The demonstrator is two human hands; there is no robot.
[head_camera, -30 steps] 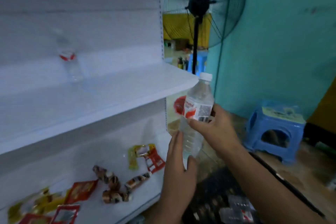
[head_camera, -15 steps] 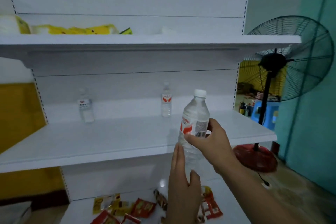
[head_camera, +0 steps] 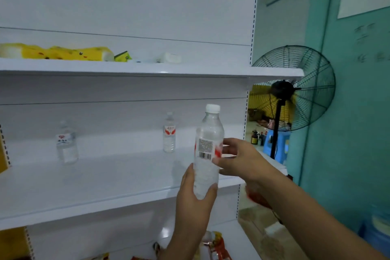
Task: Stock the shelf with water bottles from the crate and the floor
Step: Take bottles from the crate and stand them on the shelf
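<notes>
A clear water bottle [head_camera: 207,145] with a white cap and a red-and-white label stands upright in the air, just in front of the white middle shelf [head_camera: 101,179]. My left hand [head_camera: 195,198] grips its lower part from below. My right hand [head_camera: 242,159] pinches it at the label from the right. Two more water bottles stand at the back of that shelf: one at the left [head_camera: 66,143], one near the middle [head_camera: 169,133]. The crate is out of view.
The upper shelf [head_camera: 147,68] carries yellow packets [head_camera: 63,53] and a white box [head_camera: 172,58]. Snack packets [head_camera: 217,245] lie on the bottom shelf. A black standing fan [head_camera: 295,88] stands right of the shelving by a teal wall.
My view has swung up and left from the floor and fan to the shelving. Both hands have raised the bottle to the middle shelf's height. The label has turned so the barcode faces me.
</notes>
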